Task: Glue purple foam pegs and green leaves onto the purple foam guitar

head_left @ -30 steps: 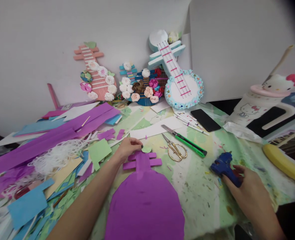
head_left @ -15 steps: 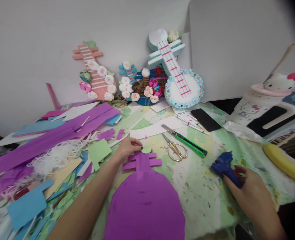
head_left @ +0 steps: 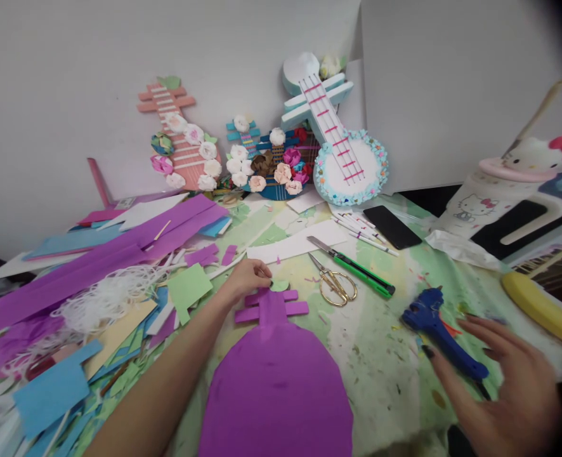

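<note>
Since the earlier frame, my right hand (head_left: 509, 387) has let go of the blue glue gun (head_left: 440, 336), fingers now spread above it at near right. My left hand (head_left: 247, 277) pinches a small green piece (head_left: 279, 285) at the purple guitar cutout's (head_left: 276, 374) head, mid-tabletop (head_left: 380, 355). Body, neck and crossbars are assembled; strings and flowers, as on the finished guitars (head_left: 271, 158), appear outstanding.

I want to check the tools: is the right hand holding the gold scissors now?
No, the gold scissors lie untouched on the table, while the right hand is open beside the blue glue gun.
</note>
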The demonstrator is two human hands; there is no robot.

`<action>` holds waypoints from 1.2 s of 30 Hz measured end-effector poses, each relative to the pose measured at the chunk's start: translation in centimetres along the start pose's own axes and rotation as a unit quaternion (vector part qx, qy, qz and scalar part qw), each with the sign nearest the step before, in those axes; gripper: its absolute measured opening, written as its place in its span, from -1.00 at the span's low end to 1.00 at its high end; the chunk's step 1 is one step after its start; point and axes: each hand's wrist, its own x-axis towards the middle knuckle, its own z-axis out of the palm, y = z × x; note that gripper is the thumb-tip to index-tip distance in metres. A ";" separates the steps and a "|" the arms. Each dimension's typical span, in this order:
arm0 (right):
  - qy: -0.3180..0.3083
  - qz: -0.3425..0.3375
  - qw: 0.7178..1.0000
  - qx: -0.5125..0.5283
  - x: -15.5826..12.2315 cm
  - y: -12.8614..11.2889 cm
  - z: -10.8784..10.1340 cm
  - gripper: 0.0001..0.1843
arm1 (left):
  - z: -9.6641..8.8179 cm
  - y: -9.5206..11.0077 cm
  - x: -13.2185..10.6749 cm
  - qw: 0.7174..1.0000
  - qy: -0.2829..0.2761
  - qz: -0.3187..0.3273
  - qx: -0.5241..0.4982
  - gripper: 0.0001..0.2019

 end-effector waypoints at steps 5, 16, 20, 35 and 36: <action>-0.059 -0.064 0.994 0.064 -1.0 -4.2 0.8 -0.67 | -0.2 0.3 0.4 0.999 -0.003 0.007 0.054 -0.88; -0.167 -0.062 0.973 0.149 -2.1 -6.7 3.6 -0.74 | -0.2 -0.3 -0.8 0.991 0.059 0.025 0.120 -0.79; -0.264 -0.043 0.946 0.183 -2.1 -7.9 4.1 -0.70 | -0.6 -0.5 -2.1 0.982 0.108 0.025 0.150 -0.75; -0.333 -0.001 0.881 0.335 5.1 -10.0 4.5 -0.83 | -0.7 0.8 -5.1 0.985 -0.078 0.011 -0.155 -0.72; -0.313 0.003 0.882 0.353 6.2 -10.2 4.7 -0.84 | -0.8 1.5 -5.6 0.982 -0.087 0.012 -0.165 -0.73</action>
